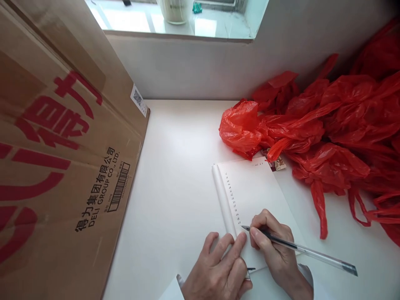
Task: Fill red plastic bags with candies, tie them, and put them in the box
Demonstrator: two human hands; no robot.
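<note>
My right hand [276, 248] is closed around a clear-barrelled ballpoint pen [312, 253]. The pen's tip touches or hovers just over the page, beside the last number of a handwritten column. That page belongs to a white notepad [265, 196] lying on the table, its left side rolled or folded over. My left hand [220, 266] rests on the pad's lower left edge with its fingers bent and spread apart. By the left thumb, a small dark-and-clear piece [251, 269] sticks out; most of it is hidden, and I cannot make out what it is.
A large cardboard box [75, 166] with red lettering stands at the left. Crumpled red plastic bags [337, 125] cover the right side. A small printed packet [276, 161] lies by the pad's top corner. Behind the white table [168, 166] is a windowsill [206, 27] with a jar [175, 10].
</note>
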